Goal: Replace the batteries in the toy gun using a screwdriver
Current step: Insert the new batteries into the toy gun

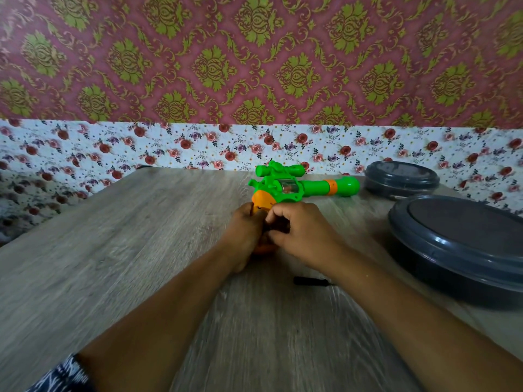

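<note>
A green and orange toy gun (297, 188) lies on the wooden table (127, 250), its barrel pointing right and its scope on the far side. My left hand (246, 236) grips the orange handle from the left. My right hand (300, 233) has its fingers curled against the handle's right side, over a dark spot between the two hands. What the fingers pinch there is hidden. A black screwdriver (310, 280) lies on the table just below my right wrist, partly covered by the forearm.
Two dark grey round lidded containers stand on the right: a large one (464, 250) near the table's right edge and a smaller one (402, 179) behind it by the wall. Floral wallpaper backs the table.
</note>
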`<act>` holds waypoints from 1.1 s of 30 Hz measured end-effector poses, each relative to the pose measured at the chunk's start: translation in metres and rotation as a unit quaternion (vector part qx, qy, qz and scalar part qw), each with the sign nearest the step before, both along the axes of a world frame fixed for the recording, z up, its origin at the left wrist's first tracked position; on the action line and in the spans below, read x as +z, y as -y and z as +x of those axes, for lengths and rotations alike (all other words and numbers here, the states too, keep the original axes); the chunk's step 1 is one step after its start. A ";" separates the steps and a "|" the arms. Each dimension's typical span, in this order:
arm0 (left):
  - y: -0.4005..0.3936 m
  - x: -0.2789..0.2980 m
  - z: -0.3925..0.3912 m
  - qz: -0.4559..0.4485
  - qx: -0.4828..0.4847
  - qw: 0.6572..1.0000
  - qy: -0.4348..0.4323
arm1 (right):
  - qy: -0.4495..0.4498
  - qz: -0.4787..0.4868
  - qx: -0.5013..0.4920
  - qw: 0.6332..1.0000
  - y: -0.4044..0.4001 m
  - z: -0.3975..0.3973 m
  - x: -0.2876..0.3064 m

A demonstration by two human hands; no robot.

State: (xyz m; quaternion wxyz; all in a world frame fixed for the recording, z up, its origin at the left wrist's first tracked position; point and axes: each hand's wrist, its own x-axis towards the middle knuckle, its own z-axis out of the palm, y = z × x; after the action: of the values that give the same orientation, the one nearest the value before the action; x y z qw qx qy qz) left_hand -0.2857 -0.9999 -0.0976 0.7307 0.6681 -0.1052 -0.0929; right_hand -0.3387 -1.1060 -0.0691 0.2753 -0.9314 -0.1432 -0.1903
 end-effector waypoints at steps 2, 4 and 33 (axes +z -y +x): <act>0.001 -0.001 0.001 0.003 0.006 1.000 0.005 | -0.018 0.012 0.009 1.000 0.004 0.002 0.002; 0.001 -0.002 0.003 0.008 0.008 1.000 0.008 | -0.028 0.027 0.018 0.999 0.006 0.002 0.003; 0.005 0.001 -0.009 -0.008 0.069 0.996 0.057 | 0.050 0.030 -0.076 0.995 -0.009 -0.006 -0.009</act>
State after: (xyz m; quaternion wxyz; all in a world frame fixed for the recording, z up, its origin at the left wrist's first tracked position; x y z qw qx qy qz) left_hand -0.2948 -1.0048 -0.0966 0.7334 0.6722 -0.1014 -0.0033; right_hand -0.3450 -1.0969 -0.0780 0.2803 -0.9202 -0.0794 -0.2616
